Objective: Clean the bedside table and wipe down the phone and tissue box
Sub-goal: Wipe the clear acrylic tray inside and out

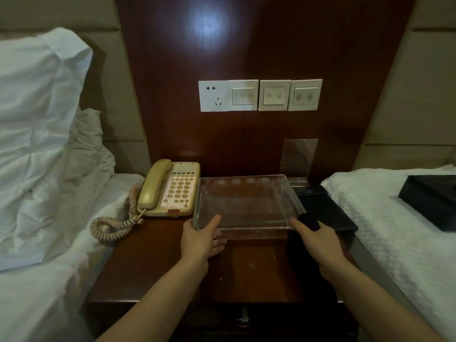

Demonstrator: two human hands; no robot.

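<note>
A dark wooden bedside table point(153, 267) stands between two beds. A beige corded phone point(172, 188) sits at its back left, with the coiled cord trailing off the left edge. Beside the phone is a clear acrylic tray point(249, 179), raised a little at the front. My left hand point(199, 240) grips the tray's front left corner, thumb on top. My right hand point(318, 240) holds the front right corner together with a dark cloth point(309, 220). A black tissue box point(431, 201) lies on the right bed.
A black flat folder point(330, 211) lies at the table's right side, behind the tray. A clear sign holder point(298, 156) leans on the wood panel below the socket and switches point(259, 95). White pillows point(37, 119) pile on the left bed. A drawer handle point(244, 317) shows below.
</note>
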